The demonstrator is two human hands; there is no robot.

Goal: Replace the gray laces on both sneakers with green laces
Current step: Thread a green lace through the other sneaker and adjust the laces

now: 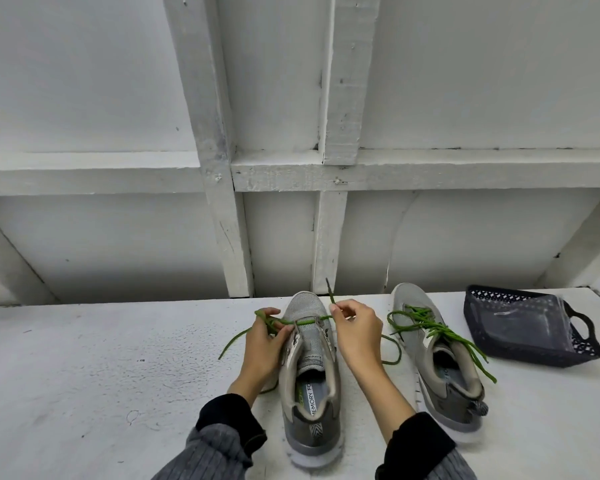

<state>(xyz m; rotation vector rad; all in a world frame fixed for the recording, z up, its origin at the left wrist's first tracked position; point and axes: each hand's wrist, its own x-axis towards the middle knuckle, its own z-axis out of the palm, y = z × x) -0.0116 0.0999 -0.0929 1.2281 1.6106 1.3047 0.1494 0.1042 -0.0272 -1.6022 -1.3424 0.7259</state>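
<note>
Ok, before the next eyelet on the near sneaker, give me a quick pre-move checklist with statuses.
1. Green lace runs across the lowest eyelets of the near sneaker: ok.
2. Left hand grips its lace end: ok.
3. Right hand pinches the other end, tip pointing up: ok.
4. Both ends equal in length: cannot tell.
5. Upper eyelets free of gray lace: ok.
6. Far sneaker laced in green: ok, ends loose.

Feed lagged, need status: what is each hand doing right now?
Left hand: gripping the green lace beside the near sneaker.
Right hand: pinching the same lace's other end.
</note>
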